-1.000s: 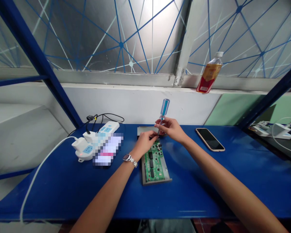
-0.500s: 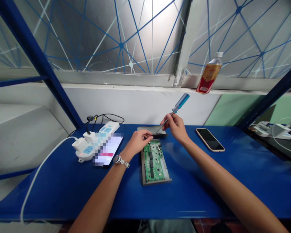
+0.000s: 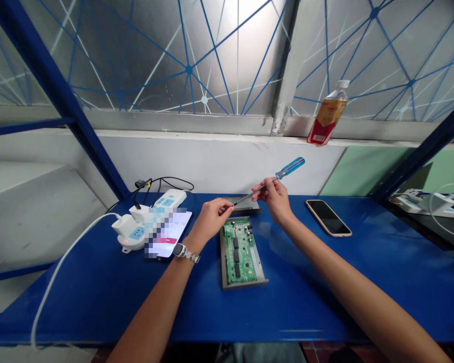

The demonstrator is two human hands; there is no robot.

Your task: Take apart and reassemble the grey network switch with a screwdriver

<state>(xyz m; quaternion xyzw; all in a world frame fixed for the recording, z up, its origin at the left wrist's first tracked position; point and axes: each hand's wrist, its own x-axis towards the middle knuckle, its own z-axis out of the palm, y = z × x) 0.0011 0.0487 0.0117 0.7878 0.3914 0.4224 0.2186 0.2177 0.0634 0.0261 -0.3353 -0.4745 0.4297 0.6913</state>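
Observation:
My right hand (image 3: 274, 197) grips the shaft of a screwdriver (image 3: 290, 167) with a clear blue handle. The handle points up to the right and the dark tip reaches down to the left. At that tip, the fingers of my left hand (image 3: 215, 214) are pinched together; whatever tiny thing they may hold is too small to make out. Below the hands a green circuit board (image 3: 242, 254) lies in a grey metal tray (image 3: 224, 275). Behind it rests a grey metal cover (image 3: 245, 204), partly hidden by my hands and the screwdriver.
To the left are a white power strip (image 3: 168, 200) with plugs and cables, and a lit phone (image 3: 174, 237). A dark-screened phone (image 3: 328, 218) lies to the right. On the ledge behind stands a drink bottle (image 3: 327, 113). Blue frame posts flank the blue table (image 3: 295, 307).
The screwdriver has tilted flatter, its handle swinging down to the right. Its tip has lifted from near the metal cover to my left fingertips, which moved slightly left and up.

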